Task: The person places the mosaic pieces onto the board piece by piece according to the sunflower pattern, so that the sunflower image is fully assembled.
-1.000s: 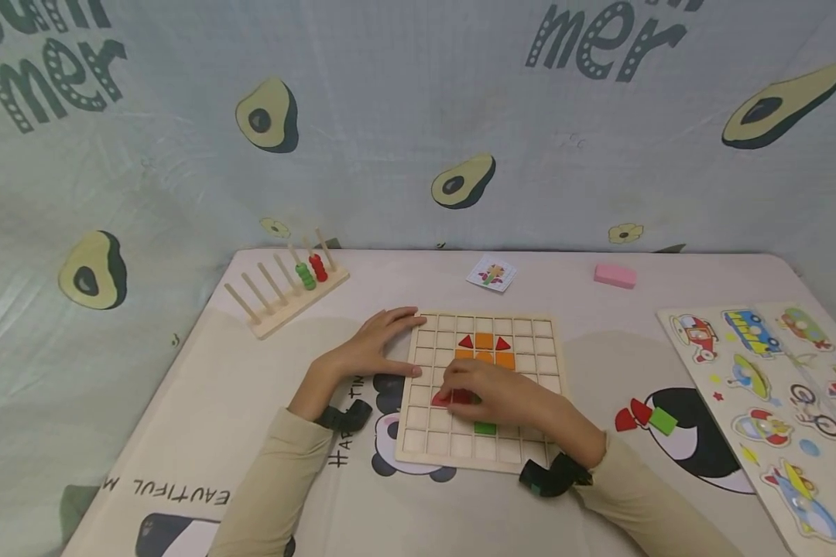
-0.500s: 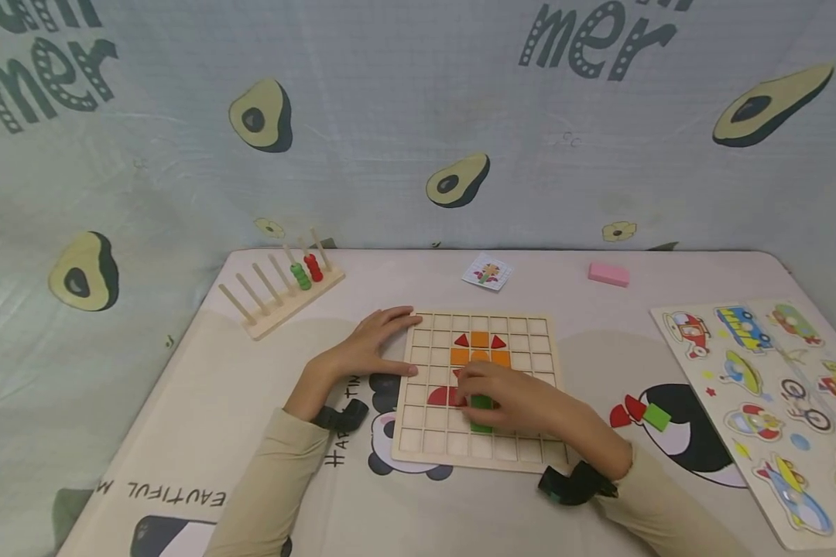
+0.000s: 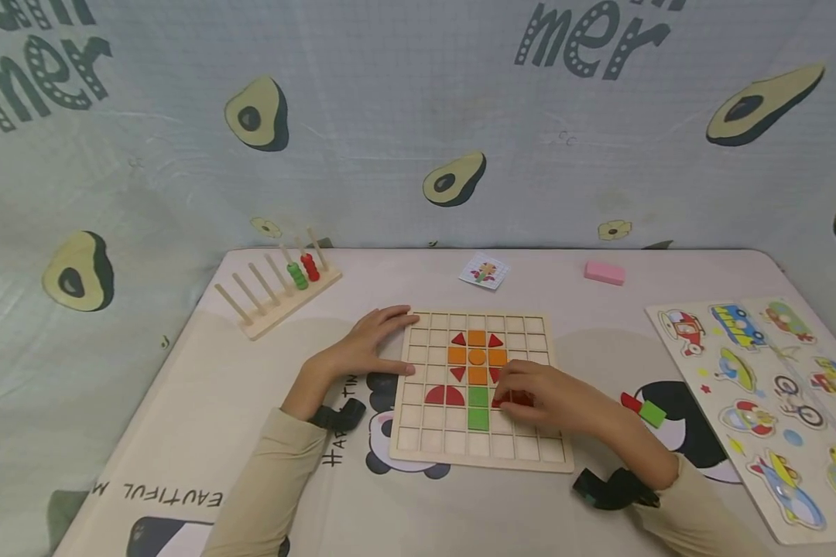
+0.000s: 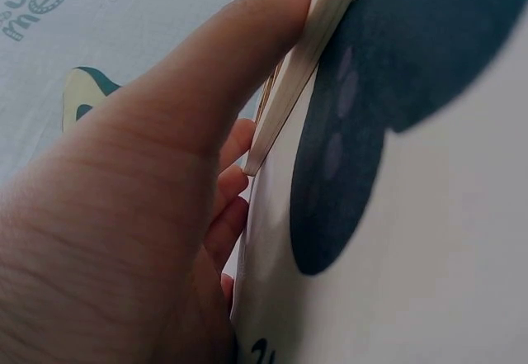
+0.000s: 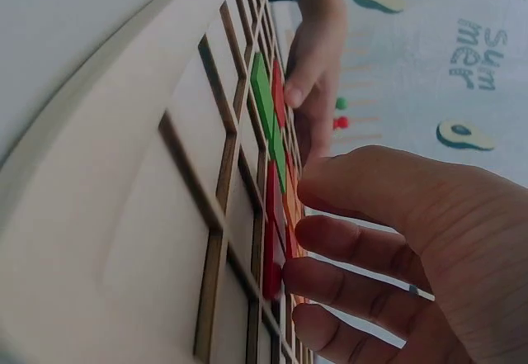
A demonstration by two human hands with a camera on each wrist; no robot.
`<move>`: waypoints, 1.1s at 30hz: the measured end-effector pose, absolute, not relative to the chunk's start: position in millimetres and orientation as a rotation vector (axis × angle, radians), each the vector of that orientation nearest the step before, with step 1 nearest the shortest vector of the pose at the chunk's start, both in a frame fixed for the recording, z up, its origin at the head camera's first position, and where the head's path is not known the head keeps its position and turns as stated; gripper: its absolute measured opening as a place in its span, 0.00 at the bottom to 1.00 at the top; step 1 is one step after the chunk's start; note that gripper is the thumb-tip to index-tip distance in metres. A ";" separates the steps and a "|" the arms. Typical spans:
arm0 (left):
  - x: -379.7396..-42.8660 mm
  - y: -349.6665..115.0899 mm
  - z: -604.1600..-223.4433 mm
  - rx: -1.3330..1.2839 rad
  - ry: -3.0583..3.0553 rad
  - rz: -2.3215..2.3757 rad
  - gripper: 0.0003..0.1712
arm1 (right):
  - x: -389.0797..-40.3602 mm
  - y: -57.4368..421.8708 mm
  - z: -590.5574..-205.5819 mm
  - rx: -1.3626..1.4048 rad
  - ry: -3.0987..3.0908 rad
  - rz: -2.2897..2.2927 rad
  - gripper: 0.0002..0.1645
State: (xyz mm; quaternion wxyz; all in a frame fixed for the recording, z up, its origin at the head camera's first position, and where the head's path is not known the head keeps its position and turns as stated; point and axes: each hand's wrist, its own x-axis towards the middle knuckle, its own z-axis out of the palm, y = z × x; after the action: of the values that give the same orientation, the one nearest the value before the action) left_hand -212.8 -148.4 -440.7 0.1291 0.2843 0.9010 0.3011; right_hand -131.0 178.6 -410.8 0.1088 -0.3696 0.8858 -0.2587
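A wooden grid board (image 3: 439,449) lies mid-table with flat coloured pieces in its cells. Orange squares surround an orange circle (image 3: 477,357), with red triangles (image 3: 458,339) at the corners. Below are two green squares (image 3: 478,418), with red rounded pieces (image 3: 443,395) to their left. My left hand (image 3: 354,352) rests against the board's left edge, thumb and fingers spread along it. My right hand (image 3: 553,396) is over the right side, its fingertips touching or very close to red pieces (image 5: 272,224) that lie in the cells. Its fingers partly hide these pieces in the head view.
Right of the board lie a loose red piece (image 3: 630,401) and a green square (image 3: 652,415), near a picture puzzle board (image 3: 759,433). A pattern card (image 3: 484,271) and pink block (image 3: 604,272) lie behind. A pegged bead stand (image 3: 279,305) is at back left.
My right hand has moved right across the board, from the left red pieces past the green squares to the red pieces on the right. My left hand has stayed at the board's edge.
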 end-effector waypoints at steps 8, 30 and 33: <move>-211.5 -151.1 -438.7 0.827 2.614 0.890 0.48 | -127.9 199.4 -409.2 -1.136 2.614 -0.808 0.05; -210.3 -147.7 -437.9 0.793 2.614 0.871 0.48 | -115.3 272.0 -405.1 -1.125 2.717 -0.916 0.11; -211.0 -148.0 -438.7 0.798 2.614 0.873 0.48 | -116.8 280.1 -406.1 -1.142 2.766 -0.907 0.14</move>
State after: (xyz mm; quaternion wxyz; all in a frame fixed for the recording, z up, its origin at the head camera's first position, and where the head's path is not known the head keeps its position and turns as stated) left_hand -211.0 -148.0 -438.7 0.1359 0.2755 0.9026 0.3014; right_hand -116.8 280.1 -406.1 0.0073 -0.3652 0.8845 -0.2901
